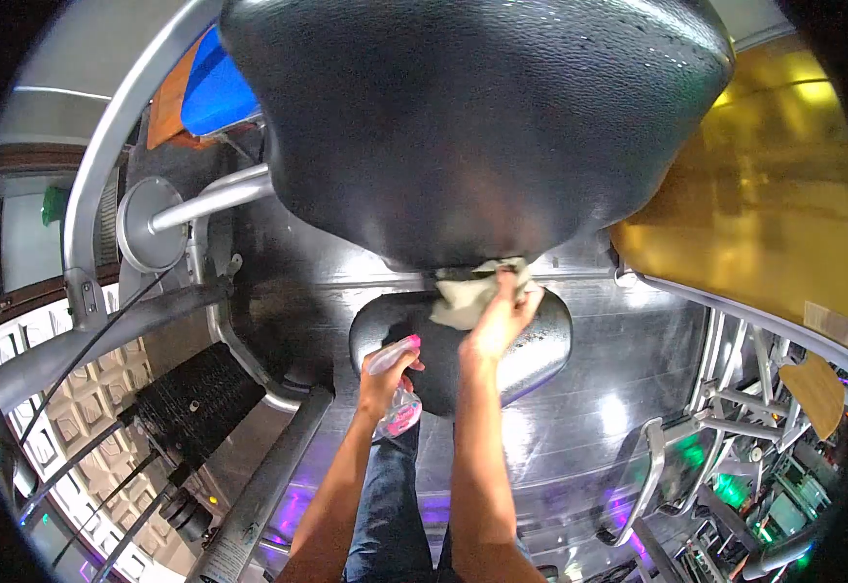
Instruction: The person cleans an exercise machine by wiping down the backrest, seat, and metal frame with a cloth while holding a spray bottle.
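Forearms reach forward above legs in blue jeans. The left hand is wrapped around a clear spray bottle with a pink nozzle, held at a tilt over the near left part of a small black seat. Pink shows low on the bottle; whether it is liquid or label, I cannot tell. The right hand pinches a crumpled, pale cloth at the lower edge of a large black pad, right of the bottle. The pad has a grained surface, with small drops or specks near its upper right corner.

Beneath the seat lies a dark, shiny floor with bright reflections. On the left stand a gray metal frame and a ribbed black block, with a blue board beyond. On the right are a gold-colored panel and, lower down, metal gym equipment.
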Demonstrator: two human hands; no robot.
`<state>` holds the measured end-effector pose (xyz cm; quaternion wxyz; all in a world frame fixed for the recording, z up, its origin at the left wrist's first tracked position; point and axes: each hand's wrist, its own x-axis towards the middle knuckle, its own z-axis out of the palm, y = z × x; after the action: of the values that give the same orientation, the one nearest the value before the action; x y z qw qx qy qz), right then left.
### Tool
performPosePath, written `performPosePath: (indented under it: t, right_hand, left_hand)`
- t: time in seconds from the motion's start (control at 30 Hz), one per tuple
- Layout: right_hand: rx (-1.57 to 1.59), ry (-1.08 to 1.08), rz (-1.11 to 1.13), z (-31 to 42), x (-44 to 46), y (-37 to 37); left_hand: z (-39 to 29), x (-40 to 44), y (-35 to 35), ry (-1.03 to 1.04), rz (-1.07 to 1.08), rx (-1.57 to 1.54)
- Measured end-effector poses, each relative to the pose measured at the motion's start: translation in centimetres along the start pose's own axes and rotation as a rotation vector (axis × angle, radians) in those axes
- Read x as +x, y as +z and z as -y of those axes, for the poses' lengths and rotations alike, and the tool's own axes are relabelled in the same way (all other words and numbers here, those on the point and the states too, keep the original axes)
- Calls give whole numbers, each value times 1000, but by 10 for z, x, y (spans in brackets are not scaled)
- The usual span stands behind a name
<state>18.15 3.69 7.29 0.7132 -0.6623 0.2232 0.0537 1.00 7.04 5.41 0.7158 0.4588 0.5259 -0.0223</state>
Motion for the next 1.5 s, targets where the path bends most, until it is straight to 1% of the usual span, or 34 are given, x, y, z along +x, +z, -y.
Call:
performPosePath:
  t: [0.07,0.1,0.17,0.2,0.27,0.3,0.33,0.4,0.47,0.5,0.53,0.6,0.63,0.73,0.77,0.8,0.83,0.87,0.9,0.93,1.0,1.07,1.13,1.17,1.23,1.27,1.33,1.37,1.4,1.47,1.5]
  right_hand:
    - [0,45,46,-15,-18,9]
    - [-10,100,111,-22,-26,9]
    - [-52,196,241,-32,-34,7]
    - [-30,285,247,-35,-34,7]
    - [-98,304,290,-35,-22,-3]
    - [-63,289,290,-33,-11,-9]
    - [-140,207,258,-29,1,-13]
    - [-107,207,311,-11,24,-28]
    - [-114,178,284,-10,52,-43]
    - [-132,220,196,3,59,-41]
    - [-105,198,182,10,67,-44]
    - [-119,71,92,19,80,-46]
    - [-43,102,85,23,86,-47]
    - [-19,87,99,48,82,-33]
    - [-12,26,169,34,82,-34]
    - [-154,-50,116,34,73,-28]
    - [-108,-70,65,32,62,-21]
    - [-60,-90,13,30,52,-16]
    - [44,-75,39,30,43,-16]
    - [45,-67,55,23,38,-17]
    - [-17,-52,40,-4,34,-21]
    - [-64,36,53,-29,37,-28]
    - [5,175,37,-42,40,-30]
    - [5,178,35,-41,43,-30]
    - [208,361,49,-37,52,-32]
    - [208,364,46,-32,55,-32]
    - [98,343,80,-21,60,-34]
    - [20,300,78,-16,62,-35]
    - [20,302,74,-12,63,-36]
    - [-127,97,119,3,66,-35]
    - [-166,31,118,11,68,-33]
  left_hand:
    - [7,3,3,63,5,-98]
    - [8,5,4,63,7,-92]
    - [10,7,2,52,-7,65]
    - [13,9,1,55,-5,68]
    - [14,12,1,-4,141,28]
    - [14,11,11,-8,120,-84]
    - [17,12,15,-7,131,-141]
    - [13,12,23,-103,137,-77]
    - [9,10,30,-127,130,-109]
    - [7,10,34,-148,120,-143]
    - [6,10,36,-147,122,-141]
    - [4,10,42,-178,107,-138]
    - [5,11,43,-179,108,-135]
    - [3,14,43,-149,133,-132]
    - [0,15,42,-168,127,-133]
    - [-2,16,41,-187,121,-134]
    - [7,20,40,-212,100,-212]
    - [13,23,40,-212,102,-208]
    - [17,25,41,-241,99,-258]
    - [20,27,42,-269,97,-308]
    - [23,25,48,-292,78,-307]
    - [22,23,54,-268,40,-346]
    - [24,26,52,-274,57,-331]
    - [21,24,52,-283,71,-316]
    - [14,19,55,-283,48,-303]
    - [10,17,56,-277,27,-295]
    - [17,21,55,-267,52,-298]
    - [16,22,56,-268,39,-278]
    - [16,23,56,-269,26,-257]
    - [13,24,59,-266,7,-231]
    - [12,23,60,-261,-11,-209]
